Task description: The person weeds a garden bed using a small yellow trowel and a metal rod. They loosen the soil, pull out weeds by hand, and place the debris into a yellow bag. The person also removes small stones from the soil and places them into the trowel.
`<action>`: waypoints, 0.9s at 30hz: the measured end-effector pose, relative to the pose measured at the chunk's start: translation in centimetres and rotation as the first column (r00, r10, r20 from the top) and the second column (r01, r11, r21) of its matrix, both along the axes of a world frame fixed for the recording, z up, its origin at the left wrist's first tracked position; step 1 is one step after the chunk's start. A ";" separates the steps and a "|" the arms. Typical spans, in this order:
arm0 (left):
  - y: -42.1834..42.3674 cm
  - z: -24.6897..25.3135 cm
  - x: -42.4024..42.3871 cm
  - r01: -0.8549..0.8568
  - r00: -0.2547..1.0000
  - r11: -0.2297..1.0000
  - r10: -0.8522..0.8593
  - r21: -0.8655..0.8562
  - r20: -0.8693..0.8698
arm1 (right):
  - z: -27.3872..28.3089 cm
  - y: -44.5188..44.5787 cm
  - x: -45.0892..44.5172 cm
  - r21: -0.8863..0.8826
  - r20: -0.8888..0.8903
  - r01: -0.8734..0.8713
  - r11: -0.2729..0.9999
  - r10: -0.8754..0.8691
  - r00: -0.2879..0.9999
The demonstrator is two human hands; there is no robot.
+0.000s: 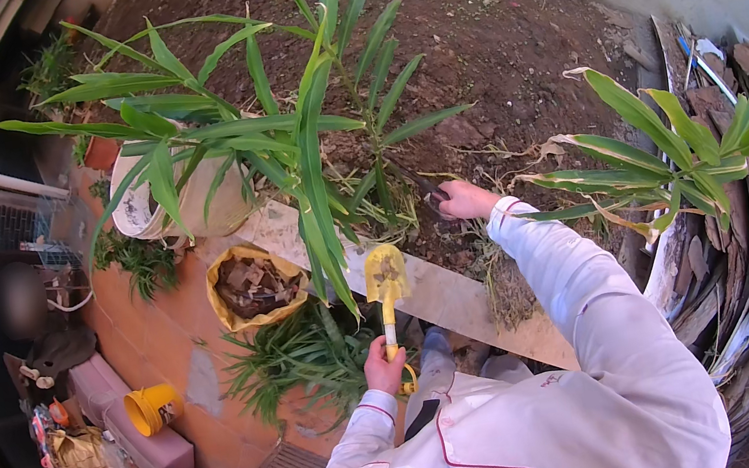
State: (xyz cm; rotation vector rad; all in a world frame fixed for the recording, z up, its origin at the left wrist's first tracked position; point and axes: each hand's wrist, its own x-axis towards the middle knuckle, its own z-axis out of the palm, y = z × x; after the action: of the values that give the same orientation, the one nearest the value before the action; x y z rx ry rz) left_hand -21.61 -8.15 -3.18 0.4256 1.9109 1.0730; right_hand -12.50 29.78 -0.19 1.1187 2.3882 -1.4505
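Note:
My left hand (386,367) is closed around the shaft of a small yellow toy-like shovel (385,272), whose soil-smeared blade points away from me over the pale border slab (451,284). Out over the soil bed (465,60), my right hand (465,200) grips a dark, narrow tool (415,177). Its far end is lost among the stems and soil, so its kind is unclear. Just left of that hand, a tall leafy plant (375,139) rises from the bed, with cut or wilted weeds (405,218) around its base.
A yellow bag (224,322) of dry debris and a tilted white bucket (209,193) stand left of the slab. Pulled greenery (312,352) lies on the orange tiles (173,322). Bark and wood strips (726,254) pile up at right, behind a variegated plant (694,161). A yellow bucket (143,411) lies tipped.

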 end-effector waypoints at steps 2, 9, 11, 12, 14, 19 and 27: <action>0.0 -0.2 -0.2 -0.013 1.000 1.000 0.014 -0.002 0.028 | -0.6 0.6 -0.7 0.004 0.030 -0.028 1.000 0.028 0.999; -0.7 -1.5 -0.9 -0.045 0.999 0.999 0.045 -0.004 0.003 | 0.1 0.0 0.5 -0.021 -0.018 -0.047 0.999 0.047 0.999; -0.6 -1.5 -1.0 -0.014 1.000 0.999 0.013 -0.031 -0.018 | 0.9 0.7 1.0 -0.016 -0.001 -0.074 0.997 0.074 0.997; -0.5 -1.3 -0.9 -0.017 1.000 1.000 0.017 -0.020 -0.004 | 0.7 1.1 0.8 0.012 0.043 -0.092 0.996 0.092 0.995; 0.0 -1.0 -0.5 -0.023 0.999 1.000 0.023 0.002 0.027 | 0.4 1.9 0.5 0.025 0.044 -0.093 0.995 0.092 0.995; 0.4 -0.2 -0.6 -0.003 1.000 1.000 0.003 -0.001 0.021 | 1.8 2.7 -1.0 -0.152 0.148 -0.102 0.983 0.125 0.981; 0.2 -1.1 -0.9 -0.015 1.000 1.000 0.015 0.015 0.009 | 0.7 2.2 -0.8 -0.014 0.051 -0.130 0.991 0.130 0.990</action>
State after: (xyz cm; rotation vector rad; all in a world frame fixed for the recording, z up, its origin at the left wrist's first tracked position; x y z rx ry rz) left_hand -22.47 -7.98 -4.31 0.4147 1.9015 1.0980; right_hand -13.32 32.02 0.53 0.9656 2.3673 -1.3735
